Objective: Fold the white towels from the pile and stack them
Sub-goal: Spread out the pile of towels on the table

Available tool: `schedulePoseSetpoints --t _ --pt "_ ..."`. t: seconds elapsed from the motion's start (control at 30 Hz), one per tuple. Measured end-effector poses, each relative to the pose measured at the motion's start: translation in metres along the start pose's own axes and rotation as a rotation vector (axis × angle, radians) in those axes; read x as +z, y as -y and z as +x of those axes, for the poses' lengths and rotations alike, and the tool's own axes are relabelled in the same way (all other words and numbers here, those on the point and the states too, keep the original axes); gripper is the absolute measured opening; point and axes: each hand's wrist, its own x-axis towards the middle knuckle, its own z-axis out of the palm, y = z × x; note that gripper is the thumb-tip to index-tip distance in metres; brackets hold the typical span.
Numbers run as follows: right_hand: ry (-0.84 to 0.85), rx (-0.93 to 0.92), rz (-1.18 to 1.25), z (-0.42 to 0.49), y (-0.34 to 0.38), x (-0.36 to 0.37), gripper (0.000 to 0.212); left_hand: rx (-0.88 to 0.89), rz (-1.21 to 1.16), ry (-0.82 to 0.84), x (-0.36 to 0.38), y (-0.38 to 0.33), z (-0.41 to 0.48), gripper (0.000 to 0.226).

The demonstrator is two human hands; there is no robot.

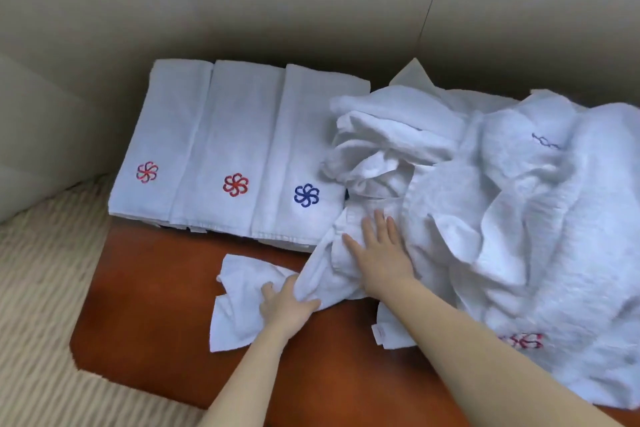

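Tabletop: reddish-brown wood tabletop [156, 305] tucked into a plain beige corner, with ribbed carpet off to the left.
Done so far: three folded towels [194, 149] sit side by side at the back left. Their flower logos face up and their near edges line up.
Pile: the loose pile [519, 201] is heaped over the right half and spills to the near edge.
Towel in hand: one crumpled towel [242, 288] sticks out of the pile's left side onto bare wood, just in front of the folded row.
Left hand: the left hand [287, 303] has its grip clamped on the bunched part of that towel.
Right hand: the right hand [381, 253] lies flat on the cloth with fingers straight and apart, holding nothing.
Not sure: with all the wrinkles I can't tell where this towel ends and the pile starts.
How I'd do it: pin the pile with the right palm and draw the towel left, low along the wood, so nothing else tags along. Then find two corners, spread it flat on the bare patch, and fold to the same width as the others with the logo on top.
Watch out: the folded row is right beside it, so don't sweep into it.
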Motion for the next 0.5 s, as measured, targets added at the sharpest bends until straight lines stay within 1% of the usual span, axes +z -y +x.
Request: schedulePoseSetpoints --t 0.07,0.13,0.17,0.23,0.27,0.33,0.37,0.4,0.43,0.5 --pt "0.036 -0.009 -0.148 0.004 0.0 0.015 0.061 0.041 0.056 -0.008 0.008 0.0 0.008 0.051" --pt "0.047 -0.005 -0.276 0.006 0.002 0.022 0.064 0.087 0.003 0.05 0.018 -0.005 0.009 0.044" --pt "0.048 -0.006 -0.31 0.006 0.002 0.023 0.064 0.11 -0.08 0.102 0.024 -0.01 0.006 0.046" --pt "0.053 0.0 -0.334 0.004 0.0 0.025 0.057 0.156 -0.303 0.224 0.04 -0.023 -0.002 0.052" --pt "0.058 0.001 -0.343 0.002 -0.002 0.026 0.055 0.187 -0.393 0.275 0.049 -0.031 -0.006 0.046" --pt "0.073 -0.009 -0.397 -0.002 -0.007 0.029 0.053 0.199 -0.493 0.324 0.065 -0.049 -0.011 0.023" --pt "0.073 -0.022 -0.431 -0.006 -0.01 0.032 0.053 0.167 -0.509 0.324 0.071 -0.056 -0.012 0.016" --pt "0.077 -0.034 -0.456 -0.009 -0.014 0.035 0.054 0.117 -0.527 0.328 0.078 -0.064 -0.012 0.014" --pt "0.08 -0.049 -0.483 -0.014 -0.018 0.038 0.054 0.052 -0.539 0.345 0.084 -0.069 -0.013 0.017" --pt "0.084 -0.073 -0.538 -0.023 -0.024 0.044 0.054 -0.081 -0.63 0.443 0.099 -0.077 -0.019 0.029"
